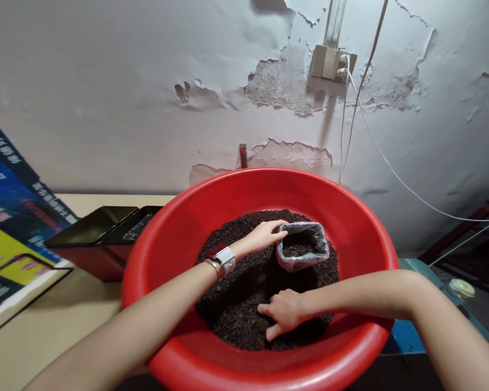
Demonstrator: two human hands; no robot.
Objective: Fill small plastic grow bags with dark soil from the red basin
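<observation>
1. We are reaching both arms into a big red basin (350,228) that is holding a bed of dark loose granules (236,304), possibly tea leaves or soil; we cannot tell which.
2. Our left hand (263,236) is gripping the near-left rim of a small plastic bag (303,247), fingers curled over its edge, holding its mouth open and upward.
3. Our right hand (283,312) is lying palm down on the granules, fingers spread and pressing into them, holding nothing we can see.
4. The bag is standing farther from us than the right hand, slightly to its right, already partly filled.
5. The left hand is touching the bag; the right is near but apart.
6. A wristwatch (224,260) is sitting on our left wrist, and dark trays (101,228) are resting on the bench (44,326) beside the basin.
</observation>
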